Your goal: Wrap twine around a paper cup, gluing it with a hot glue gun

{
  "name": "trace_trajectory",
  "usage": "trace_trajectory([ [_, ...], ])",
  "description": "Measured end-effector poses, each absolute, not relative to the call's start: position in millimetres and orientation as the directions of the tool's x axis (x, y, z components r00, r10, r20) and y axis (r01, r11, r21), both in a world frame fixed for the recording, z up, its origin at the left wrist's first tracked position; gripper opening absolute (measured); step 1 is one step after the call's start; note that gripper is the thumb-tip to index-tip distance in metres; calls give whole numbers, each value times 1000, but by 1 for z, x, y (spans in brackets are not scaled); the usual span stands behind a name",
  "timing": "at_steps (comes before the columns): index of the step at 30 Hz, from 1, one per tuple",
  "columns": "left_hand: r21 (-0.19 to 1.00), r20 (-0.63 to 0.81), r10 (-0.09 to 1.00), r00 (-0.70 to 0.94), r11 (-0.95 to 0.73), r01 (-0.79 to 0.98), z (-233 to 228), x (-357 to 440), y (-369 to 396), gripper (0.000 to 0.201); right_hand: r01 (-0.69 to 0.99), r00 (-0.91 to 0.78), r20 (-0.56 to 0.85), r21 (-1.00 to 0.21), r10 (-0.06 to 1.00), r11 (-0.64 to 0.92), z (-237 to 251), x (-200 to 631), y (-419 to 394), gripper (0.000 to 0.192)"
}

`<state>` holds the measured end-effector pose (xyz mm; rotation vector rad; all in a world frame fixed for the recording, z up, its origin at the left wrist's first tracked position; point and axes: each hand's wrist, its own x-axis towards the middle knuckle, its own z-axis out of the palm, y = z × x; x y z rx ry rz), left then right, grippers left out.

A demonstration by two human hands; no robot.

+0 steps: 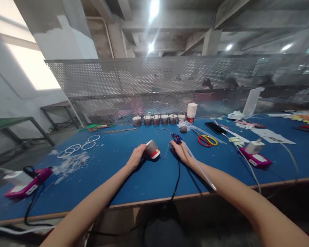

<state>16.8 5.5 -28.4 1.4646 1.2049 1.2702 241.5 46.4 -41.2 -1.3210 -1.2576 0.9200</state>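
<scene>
Paper cup (152, 149): lying on its side near the middle of the blue table (118, 178), rim with red band turned toward the person, held just off or on the surface (cannot tell which).

Arms: both bare forearms stretched forward from the near edge, converging toward the table's middle. Left arm comes in from the near left corner, right arm from the near right corner.

Left hand (136, 156): fingers curled around the base end of the paper cup, grip closed on it.

Right hand (179, 151): closed around a blue glue gun (176, 138), nozzle pointing toward the far edge, just beside the cup but apart from it. A clear glue stick (201, 168) runs back from the gun along the right forearm. A black cord (177, 181) drops from the hand over the near edge.

Other items, large to small: perforated metal screen (170, 85) along the far edge; pink glue gun (28, 185) near the left corner; pink power strip with white plug (254, 156) toward the right; stack of paper cups (192, 111) and a row of filled cups (159, 119) at the far edge; black phone (215, 128); red-and-yellow scissors (207, 140); white rings (79, 145) left of middle.
</scene>
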Motion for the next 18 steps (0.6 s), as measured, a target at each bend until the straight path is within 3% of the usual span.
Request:
trace_trajectory([
  [8,865,341,939,47,-333,376,-21,19,3,48,233,136,60,-972,989,27,-39,240,46,33],
  [18,716,433,900,54,-380,586,-22,16,1,39,209,103,16,-978,995,-6,-43,241,51,33],
])
